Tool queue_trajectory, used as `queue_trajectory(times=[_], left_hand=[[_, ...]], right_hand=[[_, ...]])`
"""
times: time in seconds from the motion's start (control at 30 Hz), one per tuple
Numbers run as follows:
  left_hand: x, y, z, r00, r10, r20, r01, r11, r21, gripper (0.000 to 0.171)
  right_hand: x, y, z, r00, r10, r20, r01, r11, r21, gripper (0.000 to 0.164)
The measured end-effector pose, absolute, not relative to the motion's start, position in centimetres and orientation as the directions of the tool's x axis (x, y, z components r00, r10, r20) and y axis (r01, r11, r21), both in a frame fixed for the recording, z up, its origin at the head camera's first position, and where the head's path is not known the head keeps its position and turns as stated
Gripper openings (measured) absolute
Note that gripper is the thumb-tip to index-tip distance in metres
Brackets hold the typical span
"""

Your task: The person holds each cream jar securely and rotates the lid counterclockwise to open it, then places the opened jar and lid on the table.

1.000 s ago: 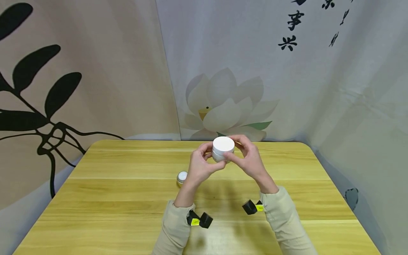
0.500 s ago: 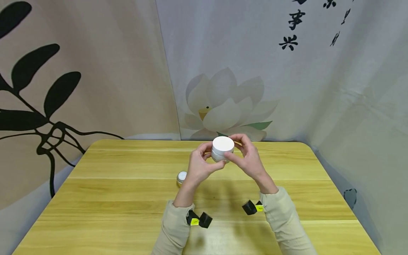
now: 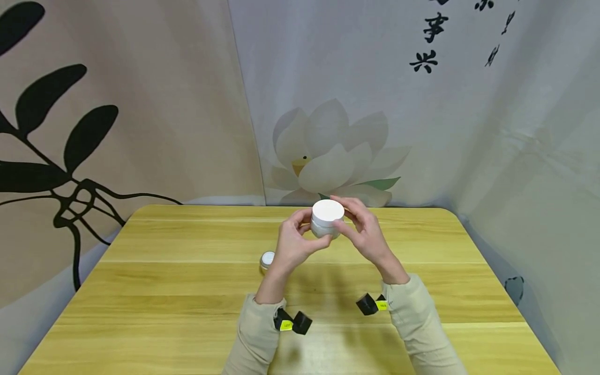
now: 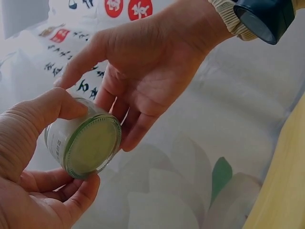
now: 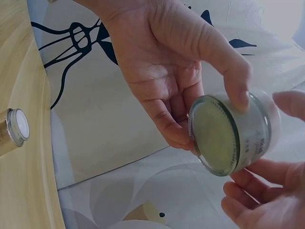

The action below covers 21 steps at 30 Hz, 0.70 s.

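Note:
A glass jar (image 4: 94, 145) with a white lid (image 3: 328, 210) is raised above the far part of the table in the head view. My left hand (image 3: 295, 242) grips its glass body, thumb on the near side and fingers round the other, as the left wrist view shows. From the right, my right hand (image 3: 367, 234) has its thumb and fingers round the lid; its thumb (image 5: 289, 104) is at the lid's edge in the right wrist view. The jar's greenish base (image 5: 214, 136) faces both wrist cameras, and the lid's top shows only from the head.
A smaller gold jar (image 5: 10, 131) with a whitish top stands on the wooden table (image 3: 164, 302), partly behind my left wrist in the head view. Printed curtains (image 3: 187, 104) hang behind the table. A black camera (image 3: 367, 304) sits at the right cuff.
My right fingers have slid left along the far side of the lid, and the right thumb has shifted slightly right at its front. The left hand and the jar stay nearly still.

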<state>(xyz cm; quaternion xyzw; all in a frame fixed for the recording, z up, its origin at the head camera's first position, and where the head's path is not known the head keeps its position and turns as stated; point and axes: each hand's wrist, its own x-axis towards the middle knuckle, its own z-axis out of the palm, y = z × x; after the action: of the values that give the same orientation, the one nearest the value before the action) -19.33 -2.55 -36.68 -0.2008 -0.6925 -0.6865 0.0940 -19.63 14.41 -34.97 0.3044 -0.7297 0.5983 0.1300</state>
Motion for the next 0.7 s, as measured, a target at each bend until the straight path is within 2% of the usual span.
queue_trajectory(times=[0.3,0.53,0.7], left_hand=[[-19.3,-2.41,-36.61,-0.907,0.144,0.396,0.396,-0.034,0.918,0.046],[-19.27,-2.46,-36.64,-0.901,0.154,0.406,0.408,-0.022,0.913,0.048],[-19.17,-2.49,-36.65,-0.899,0.157,0.409,0.411,-0.018,0.911,0.049]], right_hand=[[-19.58,14.23,-34.8,-0.838,-0.218,0.5,-0.533,0.136,-0.835,0.045],[-19.66,14.39,-34.81,-0.796,-0.276,0.538,-0.578,0.085,-0.812,0.038],[-19.56,14.53,-34.86,-0.775,-0.307,0.552,-0.598,0.077,-0.798,0.044]])
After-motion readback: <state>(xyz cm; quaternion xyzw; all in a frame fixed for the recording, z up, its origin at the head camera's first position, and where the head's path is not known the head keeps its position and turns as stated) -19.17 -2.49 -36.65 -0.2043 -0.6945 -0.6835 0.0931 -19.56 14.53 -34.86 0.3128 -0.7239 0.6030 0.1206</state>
